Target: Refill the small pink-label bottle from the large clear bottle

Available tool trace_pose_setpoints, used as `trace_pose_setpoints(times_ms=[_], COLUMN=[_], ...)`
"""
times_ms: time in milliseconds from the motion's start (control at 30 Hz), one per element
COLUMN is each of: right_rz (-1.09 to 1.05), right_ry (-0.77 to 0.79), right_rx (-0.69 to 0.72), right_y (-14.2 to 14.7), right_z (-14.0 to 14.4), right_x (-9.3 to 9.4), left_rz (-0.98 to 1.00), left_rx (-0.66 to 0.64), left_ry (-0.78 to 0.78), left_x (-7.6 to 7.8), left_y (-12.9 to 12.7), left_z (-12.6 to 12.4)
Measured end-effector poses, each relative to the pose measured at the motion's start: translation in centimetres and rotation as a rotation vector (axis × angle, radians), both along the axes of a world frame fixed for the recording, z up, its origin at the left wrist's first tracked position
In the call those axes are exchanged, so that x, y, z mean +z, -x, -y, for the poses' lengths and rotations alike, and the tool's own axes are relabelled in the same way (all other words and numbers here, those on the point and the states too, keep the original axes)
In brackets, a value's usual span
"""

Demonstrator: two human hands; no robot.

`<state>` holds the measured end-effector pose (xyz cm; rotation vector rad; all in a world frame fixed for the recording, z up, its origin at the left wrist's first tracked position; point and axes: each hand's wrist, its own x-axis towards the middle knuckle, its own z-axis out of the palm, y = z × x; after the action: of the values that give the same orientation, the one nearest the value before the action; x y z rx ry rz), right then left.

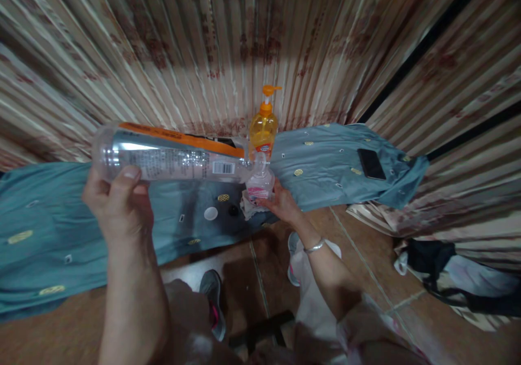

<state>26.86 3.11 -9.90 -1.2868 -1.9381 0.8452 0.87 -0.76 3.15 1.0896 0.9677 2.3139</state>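
My left hand [122, 202] is closed around the base end of a large clear plastic bottle [183, 156] with an orange and silver label and a barcode. The bottle lies nearly level in the air, its mouth pointing right and meeting the top of a small clear bottle [261, 183] with a pink label. My right hand [281, 203] grips that small bottle from its right side, keeping it upright. Under it is a crumpled cloth [249, 208]. Whether liquid passes between the two mouths I cannot tell. Just behind stands an orange pump bottle [264, 128] of yellow liquid.
A blue-green cloth with a pineapple pattern [317, 180] covers the long low surface. On it are a white round cap [210, 213], a dark cap [233, 210] and a phone [370, 164]. Pleated curtains [183, 55] hang behind. Clothes [468, 278] lie at right.
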Motion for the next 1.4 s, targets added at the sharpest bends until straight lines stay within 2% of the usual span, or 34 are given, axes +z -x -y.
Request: trace_pose_setpoints(times_ms=[1400], right_rz=[0.011], right_ry=[0.025], right_rx=[-0.01], right_y=[-0.01], right_z=[0.07], right_x=[0.25], left_rz=[-0.035], left_rx=[0.018], left_ry=[0.018], left_x=[0.12], left_y=[-0.13], left_z=[0.08])
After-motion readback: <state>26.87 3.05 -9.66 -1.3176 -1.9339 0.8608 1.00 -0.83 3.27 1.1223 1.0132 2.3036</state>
